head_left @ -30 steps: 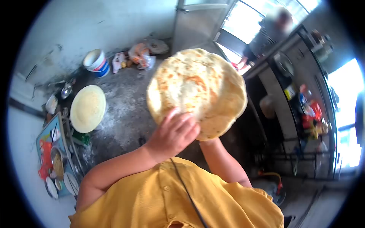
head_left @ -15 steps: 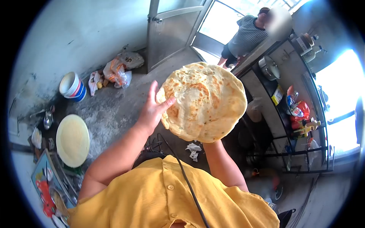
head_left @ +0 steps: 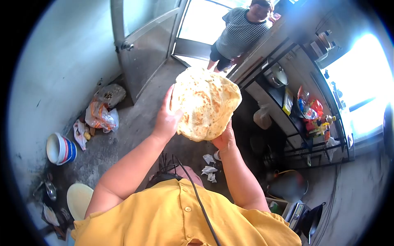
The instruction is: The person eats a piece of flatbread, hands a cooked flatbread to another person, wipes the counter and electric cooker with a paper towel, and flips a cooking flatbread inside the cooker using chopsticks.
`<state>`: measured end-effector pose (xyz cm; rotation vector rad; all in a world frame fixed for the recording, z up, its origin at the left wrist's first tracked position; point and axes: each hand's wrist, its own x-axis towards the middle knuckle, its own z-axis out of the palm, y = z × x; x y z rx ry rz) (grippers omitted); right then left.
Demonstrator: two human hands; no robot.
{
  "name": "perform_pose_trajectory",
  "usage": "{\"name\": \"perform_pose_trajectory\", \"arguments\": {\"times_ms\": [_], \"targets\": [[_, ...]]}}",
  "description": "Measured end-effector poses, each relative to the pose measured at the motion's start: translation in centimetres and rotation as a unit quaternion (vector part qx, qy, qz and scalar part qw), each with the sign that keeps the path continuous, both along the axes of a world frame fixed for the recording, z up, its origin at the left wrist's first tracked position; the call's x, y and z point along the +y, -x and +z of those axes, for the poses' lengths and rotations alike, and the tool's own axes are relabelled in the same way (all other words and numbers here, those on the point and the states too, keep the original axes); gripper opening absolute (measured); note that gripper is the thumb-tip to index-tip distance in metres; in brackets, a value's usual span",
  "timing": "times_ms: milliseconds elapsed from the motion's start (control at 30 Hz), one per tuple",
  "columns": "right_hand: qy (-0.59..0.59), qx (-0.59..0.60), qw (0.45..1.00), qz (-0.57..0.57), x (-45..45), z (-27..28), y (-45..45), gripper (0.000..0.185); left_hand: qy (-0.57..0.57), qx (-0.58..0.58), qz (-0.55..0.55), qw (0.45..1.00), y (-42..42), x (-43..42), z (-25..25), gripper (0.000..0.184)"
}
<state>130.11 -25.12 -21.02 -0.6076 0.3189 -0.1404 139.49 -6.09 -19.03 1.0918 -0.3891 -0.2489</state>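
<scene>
A large round flatbread [head_left: 206,102], pale with browned patches, is held up in front of me between both hands. My left hand [head_left: 167,119] grips its left edge, with the thumb side against the near face. Under the lower right edge, my right hand [head_left: 225,137] is closed on the bread, its fingers partly hidden behind it. The bread's right side bends inward, and its far face is out of sight.
A person [head_left: 241,35] in a striped shirt stands at the doorway beside the open door [head_left: 150,53]. Right is a black shelf rack [head_left: 287,112] with pots and packets. Left are a bucket [head_left: 61,149], plastic bags [head_left: 101,116] and a round pale board [head_left: 80,201]. Crumpled paper [head_left: 209,169] lies on the floor.
My view has turned, shifting the door and person leftward. The flatbread has moved left and its right side now bends. More of my right hand shows at its lower edge.
</scene>
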Motion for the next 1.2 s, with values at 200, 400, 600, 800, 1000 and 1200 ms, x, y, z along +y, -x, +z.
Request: {"name": "perform_pose_trajectory", "arguments": {"times_ms": [200,400,600,800,1000,1200], "targets": [[0.002,-0.017,1.000,-0.015,-5.9,0.0,-8.9,0.067,-0.226,-0.087,0.015,0.970,-8.7,-6.7,1.9,0.078],[-0.085,-0.052,0.995,-0.031,-14.7,-2.1,-19.9,0.068,-0.137,0.020,-0.059,0.989,-19.4,-16.1,2.9,0.082],[-0.013,-0.033,0.993,-0.115,-20.9,-1.6,-26.9,0.065,-0.144,0.054,-0.115,0.981,-27.0,-23.6,3.4,0.086],[0.021,0.001,0.984,-0.177,-25.9,-1.0,-31.4,0.058,-0.161,0.088,-0.140,0.973,-31.5,-28.8,3.5,0.087],[0.080,0.135,0.961,-0.229,-27.8,0.2,-34.2,0.055,-0.168,0.110,-0.190,0.961,-36.1,-32.6,1.6,0.086],[0.149,0.163,0.933,-0.285,-29.6,1.1,-37.3,0.060,-0.136,0.110,-0.251,0.952,-40.4,-35.6,0.5,0.084]]}}
